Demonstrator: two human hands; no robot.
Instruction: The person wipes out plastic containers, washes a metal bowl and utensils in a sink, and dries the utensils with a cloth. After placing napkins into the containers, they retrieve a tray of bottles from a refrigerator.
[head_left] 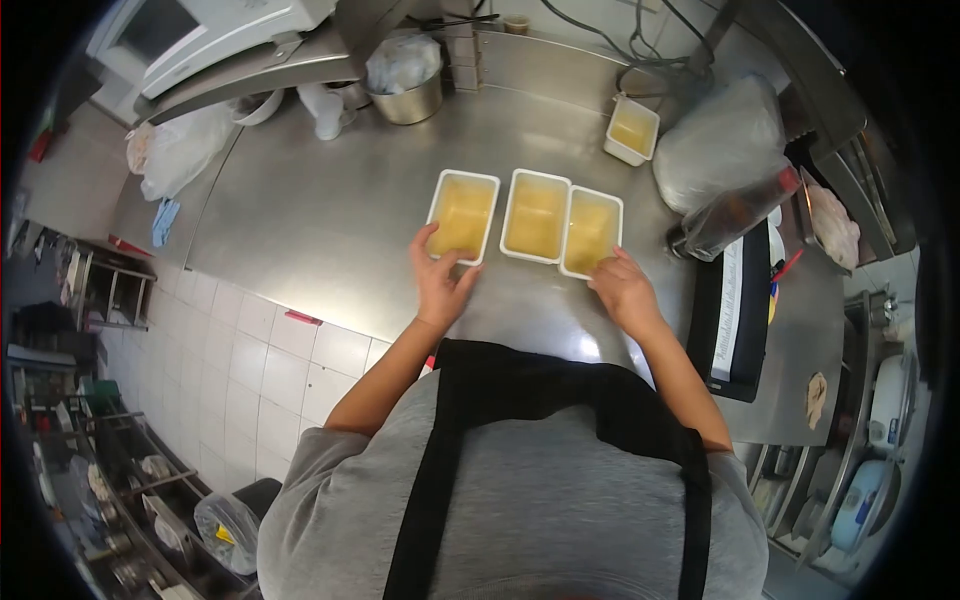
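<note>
Three white rectangular plastic containers with yellowish liquid in them sit on the steel counter in front of me. My left hand [446, 285] is at the near end of the left container [491, 222], its thumb and fingers around the near-left corner. The middle container [507, 212] and the right container [620, 228] stand side by side, touching along their rims. At the near-right corner of the right container, my right hand [626, 290] has its fingers bent together on the rim. Both hands appear to grip their containers.
A fourth container [627, 154] stands farther back, beside a large plastic bag [725, 140]. A dark bottle with a red cap [735, 215] lies by a black tray-like device [735, 325] on the right. A metal pot [410, 103] stands at the back left of the steel counter [330, 210].
</note>
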